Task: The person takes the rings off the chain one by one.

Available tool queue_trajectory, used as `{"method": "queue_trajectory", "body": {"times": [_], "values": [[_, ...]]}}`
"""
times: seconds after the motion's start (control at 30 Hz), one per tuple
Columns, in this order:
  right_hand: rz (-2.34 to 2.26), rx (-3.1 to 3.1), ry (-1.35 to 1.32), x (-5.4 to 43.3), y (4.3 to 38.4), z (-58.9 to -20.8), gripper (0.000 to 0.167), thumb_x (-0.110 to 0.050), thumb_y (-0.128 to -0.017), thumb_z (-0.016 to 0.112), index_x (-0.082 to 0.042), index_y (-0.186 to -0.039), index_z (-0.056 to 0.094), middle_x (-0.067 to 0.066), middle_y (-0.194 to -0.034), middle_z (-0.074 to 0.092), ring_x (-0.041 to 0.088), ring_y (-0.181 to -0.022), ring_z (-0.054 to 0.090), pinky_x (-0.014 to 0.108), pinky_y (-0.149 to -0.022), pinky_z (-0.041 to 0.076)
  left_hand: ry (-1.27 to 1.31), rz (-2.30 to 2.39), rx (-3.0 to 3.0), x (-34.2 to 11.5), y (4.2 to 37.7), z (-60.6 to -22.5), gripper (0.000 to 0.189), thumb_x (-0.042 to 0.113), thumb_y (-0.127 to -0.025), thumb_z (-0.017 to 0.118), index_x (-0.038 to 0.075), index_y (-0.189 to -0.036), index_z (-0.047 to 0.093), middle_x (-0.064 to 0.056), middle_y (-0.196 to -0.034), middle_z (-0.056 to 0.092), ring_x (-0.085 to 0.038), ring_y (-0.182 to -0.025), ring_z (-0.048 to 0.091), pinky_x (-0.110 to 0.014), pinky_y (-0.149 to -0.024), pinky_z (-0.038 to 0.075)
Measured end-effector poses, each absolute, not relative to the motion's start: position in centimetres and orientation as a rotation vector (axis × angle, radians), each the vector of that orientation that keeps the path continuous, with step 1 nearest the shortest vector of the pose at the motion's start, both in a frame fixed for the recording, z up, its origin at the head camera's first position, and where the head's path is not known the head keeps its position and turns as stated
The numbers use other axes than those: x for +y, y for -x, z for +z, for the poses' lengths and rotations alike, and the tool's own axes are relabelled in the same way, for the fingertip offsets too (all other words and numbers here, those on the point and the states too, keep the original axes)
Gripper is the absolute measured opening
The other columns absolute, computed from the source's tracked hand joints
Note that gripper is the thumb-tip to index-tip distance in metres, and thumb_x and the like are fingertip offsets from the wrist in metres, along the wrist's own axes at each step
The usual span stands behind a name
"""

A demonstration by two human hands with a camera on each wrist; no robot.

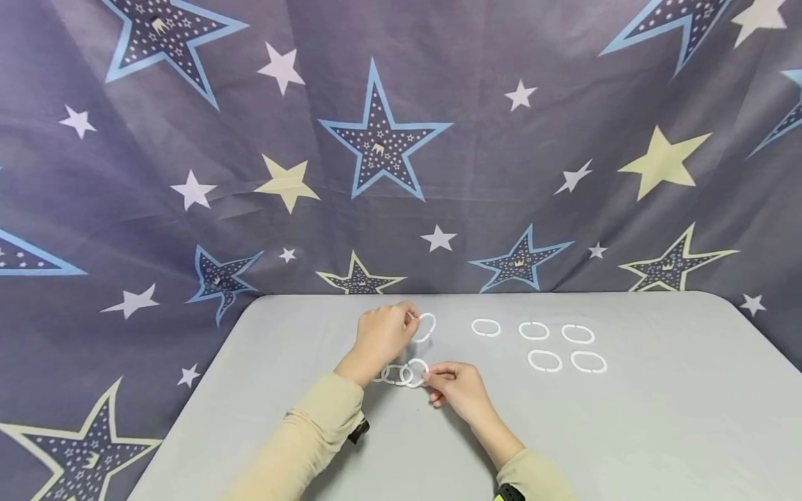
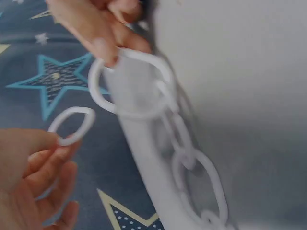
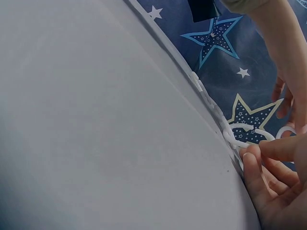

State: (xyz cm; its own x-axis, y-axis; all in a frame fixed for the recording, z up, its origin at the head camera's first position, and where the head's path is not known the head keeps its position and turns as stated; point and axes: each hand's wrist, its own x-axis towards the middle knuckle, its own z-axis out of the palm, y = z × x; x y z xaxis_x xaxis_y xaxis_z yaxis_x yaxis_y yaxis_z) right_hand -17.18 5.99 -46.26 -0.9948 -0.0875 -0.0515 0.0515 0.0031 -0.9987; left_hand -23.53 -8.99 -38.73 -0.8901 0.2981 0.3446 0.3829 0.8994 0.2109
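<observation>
My left hand [image 1: 382,335] pinches a single white oval plastic chain link [image 1: 434,324] between thumb and fingertips, raised over the back of the table. Lower and to the right, my right hand [image 1: 462,391] pinches the end link [image 2: 168,79] of a short white chain [image 2: 219,187]. That end link is lifted, with the other links trailing from it toward the left. In the head view the left forearm hides part of the chain. The left hand's link hangs apart from the chain, and a small gap shows in the end link near the right fingertips.
Several loose white links lie flat to the right in two rows, among them a back-row link [image 1: 486,320] and a front-row link [image 1: 589,353]. The grey table [image 1: 658,417] reaches back to a star-patterned curtain [image 1: 476,174].
</observation>
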Motion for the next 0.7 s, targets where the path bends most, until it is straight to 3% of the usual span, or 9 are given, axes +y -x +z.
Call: {"method": "queue_trajectory", "body": {"times": [0.7], "values": [[-2.151,2.139,0.054,6.1,17.4,-46.4,0.018,0.0,-0.089,0.068,0.015,-0.098,0.067,0.02,-0.081,0.072,0.008,-0.051,0.058,0.022,-0.051,0.053,0.918,-0.258,-2.715,-8.5,26.8,-39.7,0.01,0.027,-0.093,0.069,0.022,-0.1,0.074,0.01,-0.085,0.073,-0.013,-0.075,0.067,-0.034,-0.066,0.05]]}}
